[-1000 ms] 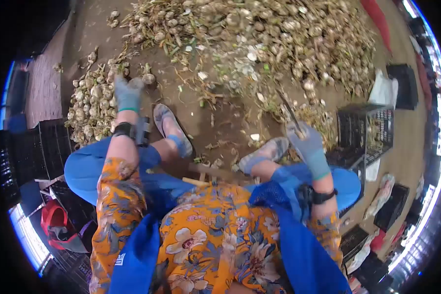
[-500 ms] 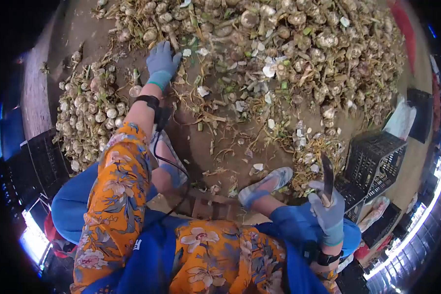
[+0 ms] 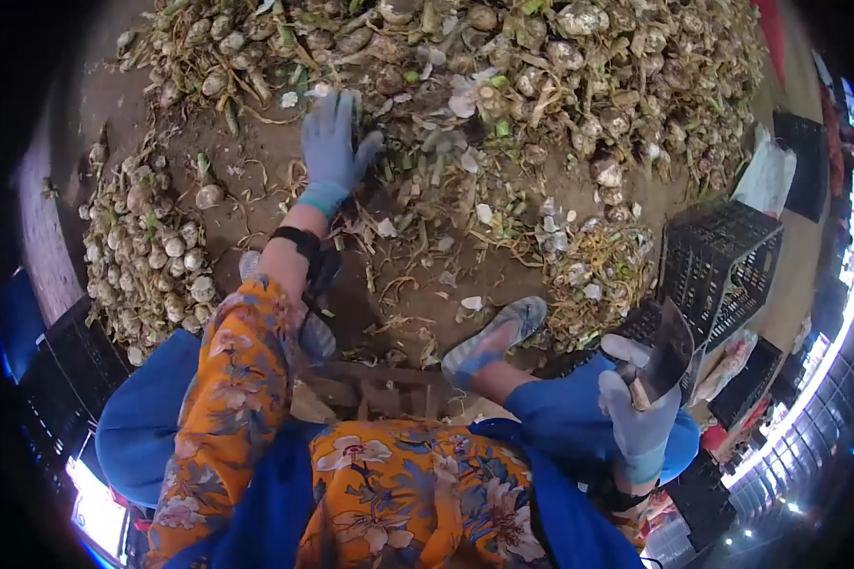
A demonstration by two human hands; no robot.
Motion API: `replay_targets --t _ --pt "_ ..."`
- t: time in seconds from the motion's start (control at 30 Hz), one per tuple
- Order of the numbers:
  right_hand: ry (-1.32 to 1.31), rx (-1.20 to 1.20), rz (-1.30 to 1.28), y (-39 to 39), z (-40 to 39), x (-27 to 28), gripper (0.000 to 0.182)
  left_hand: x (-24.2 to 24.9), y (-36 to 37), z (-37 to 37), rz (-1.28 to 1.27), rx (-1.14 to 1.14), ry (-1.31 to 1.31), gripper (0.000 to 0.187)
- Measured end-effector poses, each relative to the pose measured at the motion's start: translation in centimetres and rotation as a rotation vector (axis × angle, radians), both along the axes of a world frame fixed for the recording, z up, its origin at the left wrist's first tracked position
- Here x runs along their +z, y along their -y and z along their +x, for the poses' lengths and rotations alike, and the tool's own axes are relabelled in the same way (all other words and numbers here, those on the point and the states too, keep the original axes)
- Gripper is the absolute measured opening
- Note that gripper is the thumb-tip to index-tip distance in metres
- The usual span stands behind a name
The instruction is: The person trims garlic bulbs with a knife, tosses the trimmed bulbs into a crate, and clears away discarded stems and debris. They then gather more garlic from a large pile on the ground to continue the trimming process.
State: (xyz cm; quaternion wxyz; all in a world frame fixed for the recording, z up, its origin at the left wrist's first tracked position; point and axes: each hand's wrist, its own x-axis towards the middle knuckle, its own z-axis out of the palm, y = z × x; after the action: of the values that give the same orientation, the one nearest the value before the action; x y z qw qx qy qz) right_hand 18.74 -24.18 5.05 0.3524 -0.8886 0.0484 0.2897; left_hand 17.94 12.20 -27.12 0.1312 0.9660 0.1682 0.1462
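Note:
My left hand (image 3: 334, 147), in a grey glove with a teal cuff, reaches forward over the ground at the near edge of the big heap of garlic bulbs (image 3: 579, 66). Its fingers are stretched out and the thumb stands apart; nothing shows in its grasp. Below and beside it lie cut stalks and loose skins (image 3: 436, 175). Over my right knee, my gloved right hand (image 3: 636, 412) is closed around the short wooden handle of a knife (image 3: 672, 349). The broad dark blade points up, away from the garlic. A single bulb (image 3: 209, 196) lies to the left.
A smaller pile of trimmed garlic bulbs (image 3: 152, 261) spreads at the left. Peelings (image 3: 593, 284) are heaped near my right foot (image 3: 498, 341). Black plastic crates (image 3: 726, 256) stand at the right, and another crate (image 3: 71, 365) at the far left.
My left hand has moved right across the ground, past a white skin scrap. The knife has turned, showing more of its blade's flat side. The whole view has shifted somewhat.

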Motion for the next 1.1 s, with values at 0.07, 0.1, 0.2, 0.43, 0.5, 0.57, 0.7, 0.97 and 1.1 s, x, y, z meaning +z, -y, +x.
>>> replay_targets --t 0.07,0.1,0.2,0.43,0.5,0.57,0.7,0.97,1.1 --pt "0.051 0.012 0.0 0.4 0.0 0.1 0.034 -1.2 1.5 0.8 -0.075 0.018 0.032 0.067" --pt "0.06 0.052 0.004 0.8 0.0 0.2 0.036 -1.6 3.7 1.0 -0.178 -0.02 0.029 0.068" --pt "0.05 -0.013 0.021 0.6 -0.5 0.5 0.042 1.1 12.9 1.1 -0.333 -0.22 -0.273 0.069" --pt "0.232 -0.194 0.099 -1.0 0.2 1.1 0.046 5.3 22.2 0.0 -0.428 -0.852 -0.13 0.06" --pt "0.156 -0.235 0.1 0.5 0.5 1.6 0.043 5.1 14.7 -2.3 -0.303 -0.498 -0.173 0.066" --pt "0.137 -0.255 0.108 1.3 0.4 1.2 0.035 3.4 7.3 -4.6 0.051 -0.116 -0.278 0.061" --pt "0.164 -0.274 0.161 2.4 -0.1 1.3 0.034 -1.6 7.8 -10.2 0.305 0.364 -0.114 0.059" --pt "0.213 -0.289 0.195 3.0 -0.4 1.8 0.035 3.6 27.9 3.8 -0.493 -0.883 -0.147 0.06" --pt "0.142 -0.256 0.152 4.3 -0.1 2.0 0.037 0.4 22.0 10.7 -0.086 -0.495 -0.298 0.045"
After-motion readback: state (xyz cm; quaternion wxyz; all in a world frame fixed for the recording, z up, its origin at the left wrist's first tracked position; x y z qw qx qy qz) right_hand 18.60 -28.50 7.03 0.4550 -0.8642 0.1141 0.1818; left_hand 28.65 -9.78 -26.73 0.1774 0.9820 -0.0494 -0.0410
